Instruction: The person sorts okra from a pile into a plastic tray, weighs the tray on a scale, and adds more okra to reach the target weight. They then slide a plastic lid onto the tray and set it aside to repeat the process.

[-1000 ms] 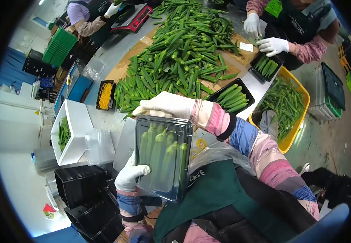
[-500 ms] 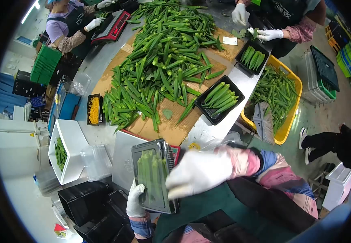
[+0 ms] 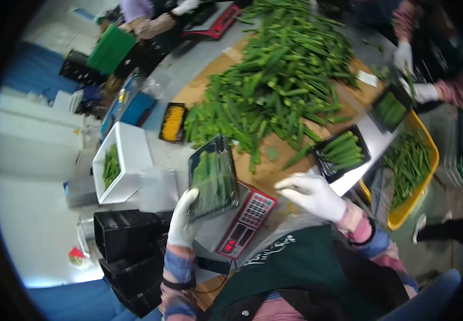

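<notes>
My left hand (image 3: pixel 182 220), in a white glove, grips the left edge of a black tray of okra (image 3: pixel 213 179) with a clear lid. The tray is over a red and silver scale (image 3: pixel 248 222) with a keypad. To the right, my right hand (image 3: pixel 312 195), also gloved, is off the tray, its thumb and fingers bent towards each other; whether anything small is between them is too blurred to tell. Beyond it lies an open black tray of okra (image 3: pixel 343 152). A large okra heap (image 3: pixel 279 75) covers the cardboard (image 3: pixel 266 166).
Yellow rubber bands fill a small black tray (image 3: pixel 173 123). At left are a white foam box (image 3: pixel 135 155), clear lids (image 3: pixel 158 190) and black crates (image 3: pixel 127 232). A yellow basket (image 3: pixel 428 176) of okra stands at right. A co-worker's gloved hands (image 3: pixel 414 75) are at upper right.
The view has shifted, uncovering the scale's keypad. My right hand has moved away from the lidded tray to its right. My left hand still holds the tray.
</notes>
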`<state>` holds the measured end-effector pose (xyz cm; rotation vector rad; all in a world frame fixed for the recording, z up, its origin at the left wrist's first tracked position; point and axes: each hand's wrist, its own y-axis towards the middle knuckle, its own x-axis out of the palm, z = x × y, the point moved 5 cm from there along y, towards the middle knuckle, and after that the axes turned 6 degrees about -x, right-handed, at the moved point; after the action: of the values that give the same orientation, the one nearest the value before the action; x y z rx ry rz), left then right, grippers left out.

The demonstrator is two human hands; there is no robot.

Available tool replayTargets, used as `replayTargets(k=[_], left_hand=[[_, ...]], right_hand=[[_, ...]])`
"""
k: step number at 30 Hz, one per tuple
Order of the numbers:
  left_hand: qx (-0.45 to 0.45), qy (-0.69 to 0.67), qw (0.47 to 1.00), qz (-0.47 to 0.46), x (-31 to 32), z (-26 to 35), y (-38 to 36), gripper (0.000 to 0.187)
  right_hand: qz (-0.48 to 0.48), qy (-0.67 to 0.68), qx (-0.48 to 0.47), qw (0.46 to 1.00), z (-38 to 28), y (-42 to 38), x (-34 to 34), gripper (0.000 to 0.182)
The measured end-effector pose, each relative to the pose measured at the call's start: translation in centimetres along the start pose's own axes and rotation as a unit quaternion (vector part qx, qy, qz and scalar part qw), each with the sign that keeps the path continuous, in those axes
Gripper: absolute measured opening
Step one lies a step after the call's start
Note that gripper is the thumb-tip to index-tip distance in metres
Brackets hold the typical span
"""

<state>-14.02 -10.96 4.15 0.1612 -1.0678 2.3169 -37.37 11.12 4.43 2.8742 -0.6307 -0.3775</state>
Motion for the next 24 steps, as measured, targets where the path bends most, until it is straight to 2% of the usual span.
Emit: replayTargets(k=[3, 5, 7, 9, 10, 12, 13, 14, 15, 16, 19, 21, 24], left_hand=[[-0.014, -0.049, 0.998, -0.034, -0.8, 3.4, 7.1, 0.031], [-0.004, -0.111, 0.993, -0.037, -2.1, 5.9, 13.4, 0.027], [-0.006, -0.113, 0.993, -0.037, 0.1, 8.7, 15.9, 0.028], [0.063, -0.051, 0.997, -0.010, -2.6, 11.4, 22.6, 0.030], [0.208, 0.228, 0.951, 0.010, -3.5, 13.2, 25.3, 0.031], [0.341, 0.457, 0.822, 0.004, -4.9, 15.4, 31.5, 0.033], [0.269, 0.320, 0.908, -0.016, -5.0, 16.4, 34.7, 0.033], [0.203, 0.160, 0.966, -0.019, -5.2, 17.2, 37.7, 0.033], [0.121, 0.026, 0.992, -0.032, -4.4, 17.6, 40.0, 0.033], [0.042, -0.118, 0.992, -0.026, -3.6, 17.8, 41.9, 0.032], [0.018, -0.155, 0.987, -0.039, -2.9, 19.3, 47.0, 0.040], [0.056, -0.123, 0.991, -0.022, -1.5, 19.3, 48.6, 0.045], [0.068, 0.044, 0.997, -0.013, -7.2, 19.9, 56.0, 0.049]], right_hand=[[-0.012, 0.008, 0.087, 0.996, 2.6, -0.8, 0.2, 0.021], [-0.003, 0.071, 0.119, 0.990, 5.1, -1.6, 1.0, 0.021], [-0.019, -0.004, 0.135, 0.991, 5.4, -1.4, -0.2, 0.022], [0.021, -0.033, 0.123, 0.992, 7.6, -2.5, -1.5, 0.021], [0.029, -0.043, 0.146, 0.988, 8.6, -3.2, -2.6, 0.021], [0.043, -0.123, 0.216, 0.968, 10.7, -5.8, -5.1, 0.024], [0.037, -0.167, 0.257, 0.951, 11.6, -7.4, -6.5, 0.026], [0.045, -0.181, 0.296, 0.937, 12.3, -8.7, -7.7, 0.026], [0.052, -0.192, 0.331, 0.923, 13.0, -10.1, -8.9, 0.027], [0.064, -0.236, 0.323, 0.914, 13.8, -11.4, -9.9, 0.026], [0.166, -0.236, 0.377, 0.880, 14.9, -12.8, -12.9, 0.026], [0.229, -0.270, 0.336, 0.873, 15.8, -11.8, -14.8, 0.023], [0.307, -0.304, 0.252, 0.866, 17.6, -9.4, -16.3, 0.019]])
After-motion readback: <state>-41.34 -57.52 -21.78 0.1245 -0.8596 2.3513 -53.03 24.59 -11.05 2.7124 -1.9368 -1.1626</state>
